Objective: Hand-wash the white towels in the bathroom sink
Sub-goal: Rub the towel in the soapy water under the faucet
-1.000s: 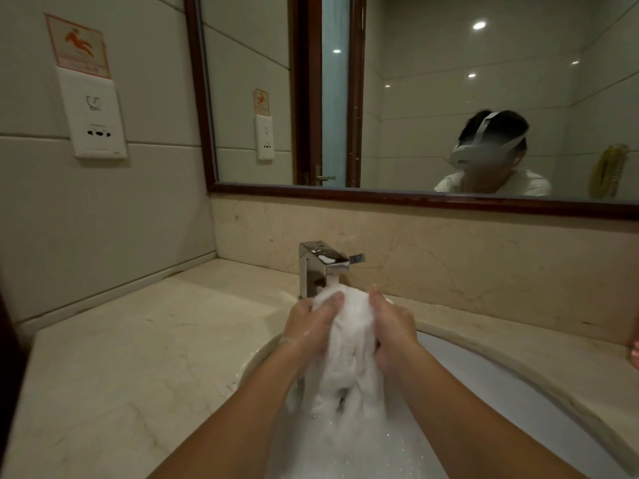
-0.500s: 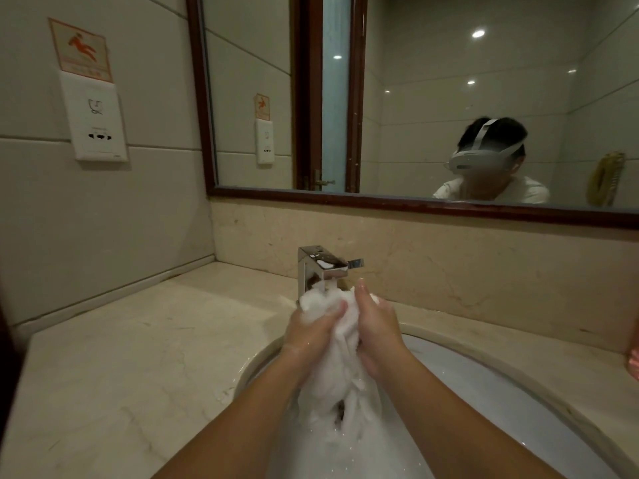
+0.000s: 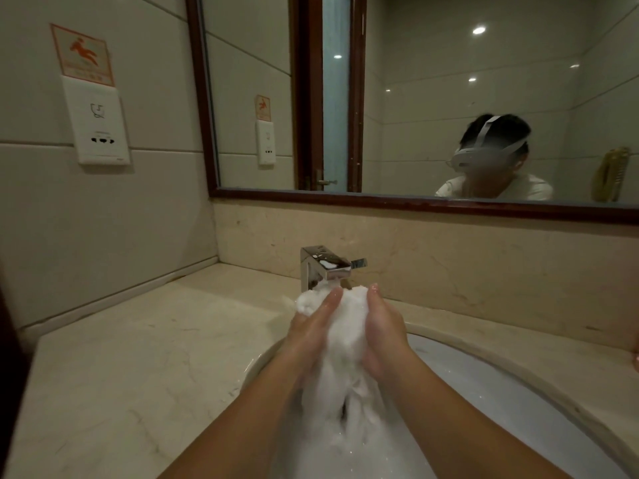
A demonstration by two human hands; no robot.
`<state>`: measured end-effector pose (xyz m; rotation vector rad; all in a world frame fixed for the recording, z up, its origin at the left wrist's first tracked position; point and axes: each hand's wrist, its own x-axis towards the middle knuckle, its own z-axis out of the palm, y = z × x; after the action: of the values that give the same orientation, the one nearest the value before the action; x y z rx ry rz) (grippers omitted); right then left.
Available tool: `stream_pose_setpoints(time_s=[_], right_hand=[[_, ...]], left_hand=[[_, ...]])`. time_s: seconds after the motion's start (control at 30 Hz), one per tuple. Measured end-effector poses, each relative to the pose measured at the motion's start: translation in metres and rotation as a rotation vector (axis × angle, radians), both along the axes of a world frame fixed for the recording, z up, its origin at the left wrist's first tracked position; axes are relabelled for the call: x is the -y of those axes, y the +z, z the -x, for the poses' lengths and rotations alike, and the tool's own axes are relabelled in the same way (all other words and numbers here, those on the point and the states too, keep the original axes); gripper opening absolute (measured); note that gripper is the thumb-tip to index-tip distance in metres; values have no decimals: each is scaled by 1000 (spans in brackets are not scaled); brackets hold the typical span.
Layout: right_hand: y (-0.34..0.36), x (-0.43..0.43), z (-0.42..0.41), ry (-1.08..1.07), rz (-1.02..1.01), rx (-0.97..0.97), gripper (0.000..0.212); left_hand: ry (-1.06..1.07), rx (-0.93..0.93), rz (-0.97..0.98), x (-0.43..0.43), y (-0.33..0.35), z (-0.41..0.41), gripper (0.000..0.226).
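A wet white towel is bunched upright between my hands, its top just under the spout of the chrome faucet. My left hand grips its left side with fingers wrapped over the cloth. My right hand grips the right side. The towel's lower end hangs into the white sink, which holds soapy, foamy water. Whether more towels lie under the foam cannot be seen.
A beige marble counter surrounds the sink and runs left to the tiled wall. A wall socket plate with an orange sign above it is on the left wall. A framed mirror spans the back wall.
Both hands have shifted slightly along the towel, rubbing it; my left fingers now reach higher over the bunched top. The towel stays under the faucet.
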<state>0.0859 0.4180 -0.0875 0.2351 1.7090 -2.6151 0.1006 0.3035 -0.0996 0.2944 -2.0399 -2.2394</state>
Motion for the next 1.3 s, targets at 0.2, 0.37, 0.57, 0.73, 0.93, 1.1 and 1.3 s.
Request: stream_pose_setpoints(time_s=[0.2, 0.37, 0.57, 0.73, 0.93, 1.1, 1.3], right_hand=[[6, 9, -5, 28, -39, -28, 55], [-6, 10, -12, 123, -328, -104, 51], [-10, 9, -12, 128, -455, -212, 26], [4, 8, -12, 32, -293, -80, 40], [8, 4, -11, 76, -240, -74, 35], [-6, 3, -7, 128, -323, -68, 39], [-7, 6, -14, 177, -611, -218, 44]], left_hand=[[65, 21, 156, 1, 0, 0, 68], [269, -34, -148, 9, 5, 3, 55], [379, -102, -434, 19, 11, -1, 39], [240, -80, -97, 11, 12, -6, 40], [75, 47, -5, 6, 7, -5, 42], [258, -50, -260, 15, 5, 2, 59], [244, -152, -406, 17, 10, -1, 46]])
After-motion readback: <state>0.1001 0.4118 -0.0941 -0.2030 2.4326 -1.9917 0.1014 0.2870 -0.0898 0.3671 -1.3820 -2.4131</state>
